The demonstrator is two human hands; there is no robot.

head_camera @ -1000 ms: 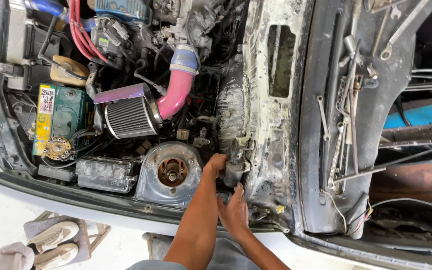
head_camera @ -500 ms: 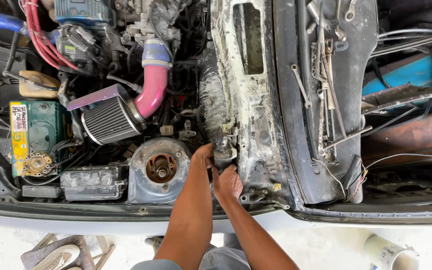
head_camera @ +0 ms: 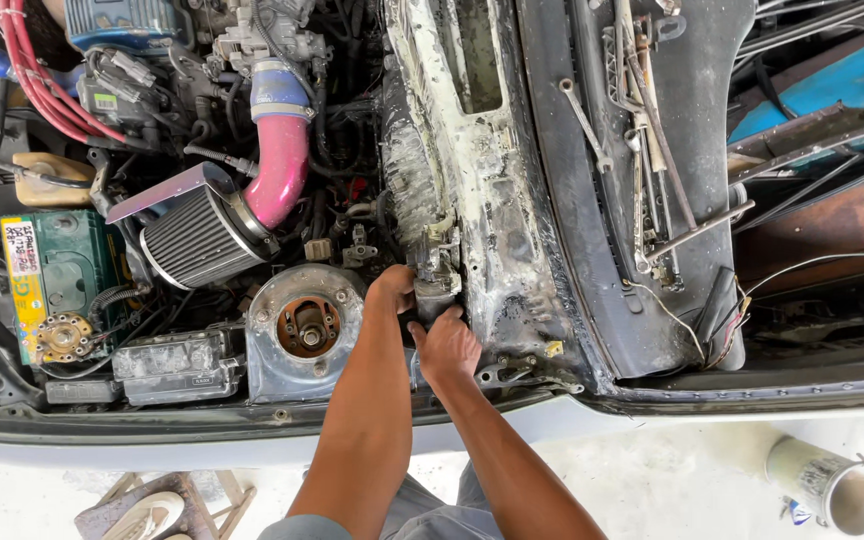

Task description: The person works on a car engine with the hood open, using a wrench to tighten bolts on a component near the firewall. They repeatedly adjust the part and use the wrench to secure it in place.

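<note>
Pale concrete floor [head_camera: 652, 470], daylit. A wooden stool [head_camera: 152, 505] and an open can [head_camera: 832, 490] stand on it.

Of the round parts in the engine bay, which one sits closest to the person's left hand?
The strut tower top, with its rusty centre, is just beside the left hand. The ribbed cone air filter lies farther up and away.

Tin can [head_camera: 830, 487] on pale floor [head_camera: 672, 470]
</note>
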